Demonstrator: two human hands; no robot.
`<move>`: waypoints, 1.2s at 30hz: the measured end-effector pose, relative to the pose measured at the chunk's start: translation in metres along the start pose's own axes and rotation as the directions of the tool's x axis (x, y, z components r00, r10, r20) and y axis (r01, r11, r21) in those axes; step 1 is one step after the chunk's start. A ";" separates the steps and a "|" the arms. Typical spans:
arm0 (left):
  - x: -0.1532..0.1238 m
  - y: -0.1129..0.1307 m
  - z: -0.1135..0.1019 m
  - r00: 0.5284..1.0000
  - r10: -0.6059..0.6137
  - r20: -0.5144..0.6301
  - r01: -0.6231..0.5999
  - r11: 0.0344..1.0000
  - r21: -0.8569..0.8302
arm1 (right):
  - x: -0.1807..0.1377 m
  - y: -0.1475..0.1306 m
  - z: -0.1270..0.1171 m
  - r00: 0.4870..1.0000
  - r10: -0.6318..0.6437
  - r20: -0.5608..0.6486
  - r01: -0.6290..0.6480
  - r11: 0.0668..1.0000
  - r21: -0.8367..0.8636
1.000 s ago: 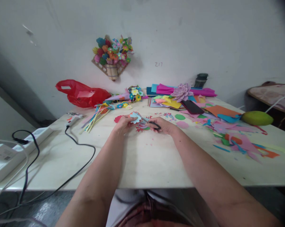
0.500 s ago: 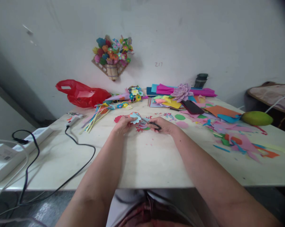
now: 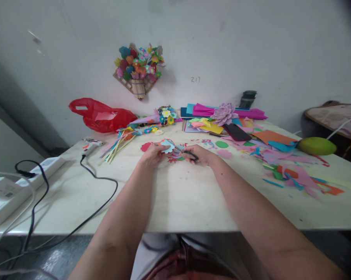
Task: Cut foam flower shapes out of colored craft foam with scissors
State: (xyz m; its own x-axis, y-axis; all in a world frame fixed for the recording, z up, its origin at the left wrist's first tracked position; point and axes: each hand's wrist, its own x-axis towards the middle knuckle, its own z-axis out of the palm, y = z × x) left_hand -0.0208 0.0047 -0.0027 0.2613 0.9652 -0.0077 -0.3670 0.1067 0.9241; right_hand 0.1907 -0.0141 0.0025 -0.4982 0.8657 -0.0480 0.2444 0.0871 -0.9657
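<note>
Near the middle of the table, my left hand [image 3: 152, 154] is closed, pinching a light blue paper flower [image 3: 166, 146] with a scalloped edge. My right hand [image 3: 201, 154] is wrapped round the dark handles of a pair of scissors [image 3: 192, 155]. Their blades point left and reach the blue flower's right side. Under and around both hands lie coloured paper pieces, among them a red one [image 3: 146, 146] by my left fingers and a green circle [image 3: 221, 144] beyond my right hand.
Left stand a glue gun [image 3: 91, 147] with a trailing cord, a power strip [image 3: 51, 168] and a red plastic bag [image 3: 105, 116]. Rightward lie paper scraps [image 3: 300, 177], a phone [image 3: 237, 132] and a green mango-like fruit [image 3: 317, 146]. A flower basket [image 3: 138, 87] hangs on the wall.
The blue flower has turned or shifted slightly in my left fingers against the scissor blades. Both arms stay almost where they were.
</note>
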 end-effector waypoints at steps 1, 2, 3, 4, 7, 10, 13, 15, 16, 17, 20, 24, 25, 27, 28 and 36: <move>0.000 0.000 0.000 1.000 -0.002 -0.008 0.002 1.000 -0.002 | 0.001 0.001 0.000 1.000 -0.007 0.001 0.007 1.000 0.003; 0.000 0.000 0.000 1.000 -0.005 -0.015 0.005 1.000 -0.005 | 0.001 0.001 -0.001 1.000 -0.008 0.003 0.008 1.000 0.009; 0.001 0.000 0.000 1.000 -0.006 -0.021 0.006 1.000 -0.010 | 0.002 0.002 -0.001 1.000 -0.007 0.005 0.007 1.000 0.015; 0.000 0.000 0.000 1.000 -0.007 -0.024 0.006 1.000 -0.014 | 0.002 0.002 -0.001 1.000 -0.006 0.008 0.006 1.000 0.020; -0.001 0.001 0.001 1.000 -0.009 -0.027 0.008 1.000 -0.026 | 0.002 0.003 -0.002 1.000 -0.008 0.013 0.008 1.000 0.019; -0.002 0.002 0.003 0.999 -0.013 -0.029 0.013 1.000 -0.019 | 0.003 0.003 -0.002 1.000 -0.006 0.011 0.006 1.000 0.005; -0.002 0.002 0.002 1.000 -0.002 -0.017 0.002 1.000 -0.009 | 0.003 0.004 -0.003 1.000 -0.009 0.013 0.009 1.000 -0.005; -0.001 0.001 0.002 1.000 -0.003 -0.018 0.003 1.000 -0.003 | 0.004 0.004 -0.003 1.000 -0.004 0.011 0.004 1.000 0.004; 0.000 0.001 0.001 1.000 -0.003 -0.013 0.003 1.000 -0.002 | 0.004 0.004 -0.002 1.000 0.001 0.008 -0.001 1.000 0.013; 0.000 0.001 0.001 1.000 -0.004 -0.009 0.004 1.000 -0.001 | 0.003 0.004 -0.001 1.000 0.006 0.001 -0.006 1.000 0.019; 0.000 0.001 0.001 1.000 0.011 -0.012 -0.011 1.000 -0.006 | 0.003 0.003 0.001 1.000 0.006 -0.028 -0.005 1.000 0.030; -0.001 0.002 0.005 1.000 0.013 -0.016 -0.013 1.000 -0.018 | 0.003 0.000 0.006 0.998 0.009 -0.068 -0.005 0.998 0.058; -0.002 0.002 0.006 1.000 0.011 -0.018 -0.011 1.000 -0.023 | 0.003 0.000 0.007 0.997 0.009 -0.076 -0.005 0.998 0.061; -0.002 0.002 0.008 1.000 0.013 -0.023 -0.014 0.999 -0.035 | 0.003 -0.002 0.008 0.996 0.001 -0.088 0.005 0.998 0.060; -0.002 0.002 0.009 1.000 0.016 -0.025 -0.017 0.999 -0.040 | 0.002 -0.002 0.008 0.996 -0.007 -0.090 0.012 0.998 0.060; 0.000 0.000 0.014 0.999 0.026 -0.047 -0.029 0.998 -0.063 | 0.001 -0.001 0.007 0.996 -0.063 -0.063 0.068 0.995 0.076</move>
State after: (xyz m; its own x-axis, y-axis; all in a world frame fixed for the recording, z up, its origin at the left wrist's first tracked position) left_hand -0.0086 0.0011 0.0029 0.2091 0.9779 -0.0017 -0.4296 0.0934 0.8982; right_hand 0.1839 -0.0163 0.0019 -0.4588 0.8880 0.0292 0.1465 0.1080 -0.9833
